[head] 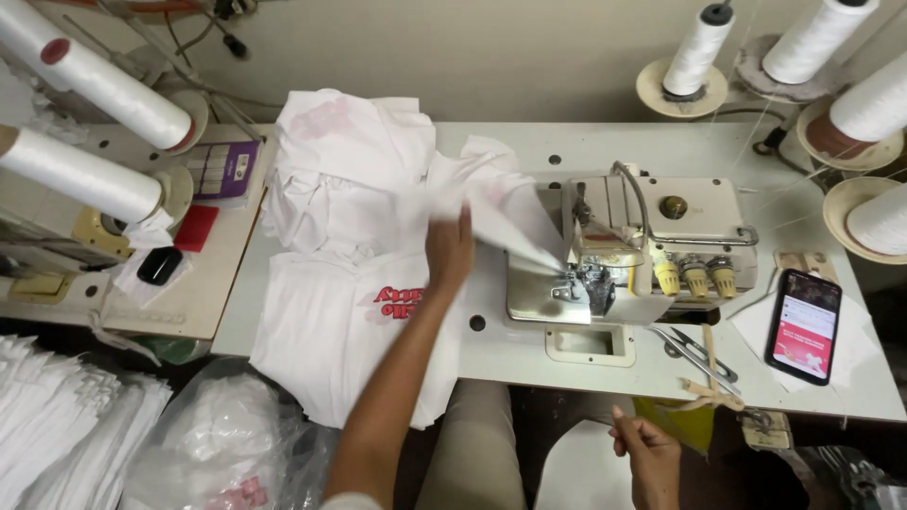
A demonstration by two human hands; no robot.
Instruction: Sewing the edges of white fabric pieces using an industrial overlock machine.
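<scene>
Head view, looking down on a white sewing table [529, 354]. At centre frame, left hand [448, 250] reaching up from the lower middle, fingers spread and pressed on a white fabric piece [505, 212], palm down, nothing clamped between the fingers as far as can be seen. Fabric piece drawn taut, long axis running from upper left to lower right, its narrow end pointing right into the needle area of a cream overlock machine [652, 250] at centre right. Left of the hand, a heap of white garments [326, 179] stacked on the table, the lowest one [331, 340] hanging over the near edge and bearing a red print.

At lower right, right hand [647, 453] below the table edge, fingers curled loosely closed; whether anything thin is pinched there, impossible to tell. Just above it, scissors [694, 354] lying on the table, blades pointing upper left. Farther right, a phone [805, 326] with a lit screen resting on white paper.

At lower left, a clear plastic bag [222, 444] holding white cloth, beside a stack of folded white pieces [66, 425]. White thread cones [94, 80] at upper left and more cones [822, 38] on round stands at upper right.
</scene>
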